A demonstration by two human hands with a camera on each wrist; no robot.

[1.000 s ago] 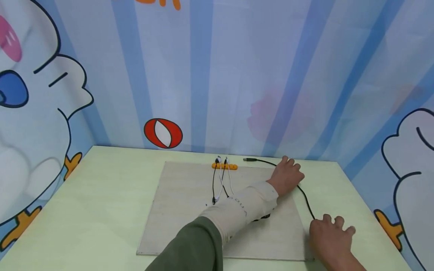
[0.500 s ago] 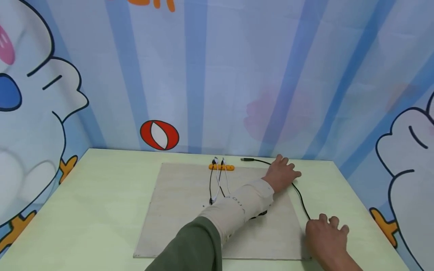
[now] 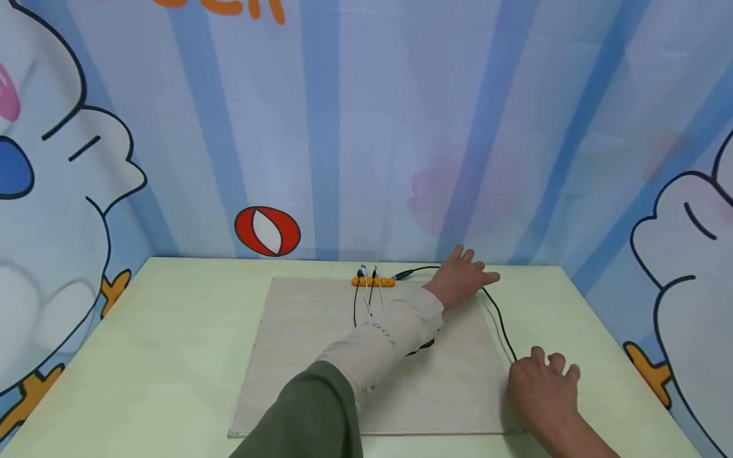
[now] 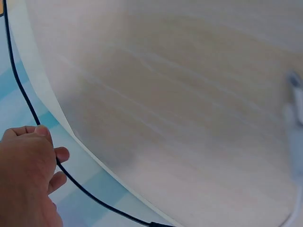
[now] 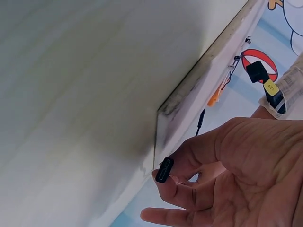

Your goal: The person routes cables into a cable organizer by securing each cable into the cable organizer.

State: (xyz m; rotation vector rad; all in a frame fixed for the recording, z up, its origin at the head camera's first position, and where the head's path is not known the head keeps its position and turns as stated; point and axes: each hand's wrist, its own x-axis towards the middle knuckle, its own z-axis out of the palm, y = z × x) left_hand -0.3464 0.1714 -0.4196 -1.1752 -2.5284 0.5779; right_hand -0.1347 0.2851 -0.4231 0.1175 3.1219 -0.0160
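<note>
My left hand [image 3: 460,278] reaches across to the back right and pinches a black USB cable [image 4: 78,185] between thumb and fingers. The cable's far plug [image 3: 404,275] lies beside the right end of an orange cable holder [image 3: 372,282], pointing toward it. At the board's front right corner, my right hand [image 3: 544,389] pinches the cable's other end. That end's wide, flat black plug [image 5: 164,170] sticks out from the fingertips, its metal face showing in the right wrist view. Between the hands the cable runs in a loose curve. Black and white cables [image 3: 367,296] sit in the holder's left and middle slots.
A pale wooden board [image 3: 309,381] lies on the light green table [image 3: 172,356], with the holder at its back edge. My left forearm covers part of the board and a dark object [image 3: 422,346]. A printed cartoon curtain [image 3: 378,127] stands behind the table.
My left hand has moved left and a little back, bringing the far plug to the right end of the orange holder. My right hand still holds its end. The head view has shifted slightly.
</note>
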